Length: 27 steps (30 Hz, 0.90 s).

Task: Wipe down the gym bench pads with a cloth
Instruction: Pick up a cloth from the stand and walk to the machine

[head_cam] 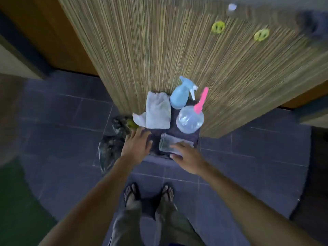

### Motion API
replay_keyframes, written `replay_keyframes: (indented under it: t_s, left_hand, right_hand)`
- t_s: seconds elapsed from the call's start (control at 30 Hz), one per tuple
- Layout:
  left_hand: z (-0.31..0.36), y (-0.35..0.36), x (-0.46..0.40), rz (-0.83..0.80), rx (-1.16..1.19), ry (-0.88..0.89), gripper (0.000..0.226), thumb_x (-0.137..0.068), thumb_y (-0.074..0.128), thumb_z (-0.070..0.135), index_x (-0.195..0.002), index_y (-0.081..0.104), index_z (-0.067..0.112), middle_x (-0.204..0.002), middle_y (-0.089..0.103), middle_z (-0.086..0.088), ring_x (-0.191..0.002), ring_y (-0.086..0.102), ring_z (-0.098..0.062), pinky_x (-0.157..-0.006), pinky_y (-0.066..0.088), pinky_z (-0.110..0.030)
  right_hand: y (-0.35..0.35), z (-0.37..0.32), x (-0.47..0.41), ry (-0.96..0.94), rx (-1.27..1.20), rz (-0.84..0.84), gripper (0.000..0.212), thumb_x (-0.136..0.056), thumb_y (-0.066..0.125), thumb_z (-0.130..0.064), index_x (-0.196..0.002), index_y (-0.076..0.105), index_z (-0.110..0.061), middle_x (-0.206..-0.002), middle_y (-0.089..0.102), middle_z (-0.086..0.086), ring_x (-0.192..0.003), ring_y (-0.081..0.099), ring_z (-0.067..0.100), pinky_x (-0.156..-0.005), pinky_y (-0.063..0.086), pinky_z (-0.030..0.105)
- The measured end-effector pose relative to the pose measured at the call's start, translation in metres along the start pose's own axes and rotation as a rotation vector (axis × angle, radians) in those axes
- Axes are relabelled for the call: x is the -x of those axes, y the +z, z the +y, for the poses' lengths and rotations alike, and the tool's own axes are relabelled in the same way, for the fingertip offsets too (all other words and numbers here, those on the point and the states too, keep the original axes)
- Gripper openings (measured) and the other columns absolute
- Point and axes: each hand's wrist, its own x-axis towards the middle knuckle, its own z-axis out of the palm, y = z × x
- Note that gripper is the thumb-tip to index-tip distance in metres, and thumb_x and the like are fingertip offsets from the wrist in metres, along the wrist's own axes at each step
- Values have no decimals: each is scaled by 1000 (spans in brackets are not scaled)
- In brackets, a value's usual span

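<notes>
A small dark stand (pixel 193 137) in front of me carries the cleaning things. A folded white cloth (pixel 157 112) lies at its back left. A smaller folded grey cloth (pixel 167 143) lies at the front. My right hand (pixel 188 157) rests on this grey cloth with its fingers stretched out flat. My left hand (pixel 135 144) lies flat and open on the stand's dark left part, beside the white cloth. A blue spray bottle (pixel 179 95) and a clear spray bottle with a pink trigger (pixel 190 119) stand at the back right. No bench pad is in view.
A striped reed blind (pixel 168 41) hangs behind the stand, with two yellow-green clips (pixel 218 27) high on it. A crumpled dark plastic bag (pixel 113 139) lies on the grey tiled floor to the left. My sandalled feet (pixel 149 192) stand just behind the stand.
</notes>
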Motion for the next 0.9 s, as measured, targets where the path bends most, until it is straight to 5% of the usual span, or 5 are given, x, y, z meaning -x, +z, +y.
replay_keyframes:
  t_s: [0.13, 0.27, 0.47, 0.9]
  left_hand:
    - [-11, 39, -24, 41, -43, 27, 56, -92, 33, 40, -135, 59, 15, -145, 51, -17, -129, 53, -39, -103, 44, -51]
    - [-31, 74, -48, 170, -123, 147, 53, -101, 39, 37, -150, 43, 18, -162, 28, -17, -148, 33, -38, -115, 34, -51]
    - [-44, 110, -66, 245, -145, 202, 59, -107, 34, 38, -160, 20, 18, -168, 8, -18, -155, 14, -34, -123, 24, -47]
    - [-30, 114, -56, 200, -87, 59, 57, -108, 33, 32, -161, 18, 15, -167, 10, -21, -155, 14, -33, -121, 25, -50]
  right_hand:
    - [19, 28, -39, -210, 235, -2, 59, -101, 51, -41, -152, 39, -15, -163, 30, 10, -152, 25, 28, -121, 30, 48]
    - [36, 62, -71, -423, 513, -19, 70, -104, 40, -49, -160, 16, -15, -169, -1, 4, -156, -5, 22, -126, 5, 43]
    - [50, 97, -93, -570, 714, 105, 67, -106, 26, -53, -160, 14, -16, -169, 7, 3, -156, 3, 21, -125, 16, 51]
    - [50, 95, -101, -637, 575, 270, 50, -108, 41, -19, -156, 30, -7, -164, 27, 6, -153, 23, 20, -123, 29, 39]
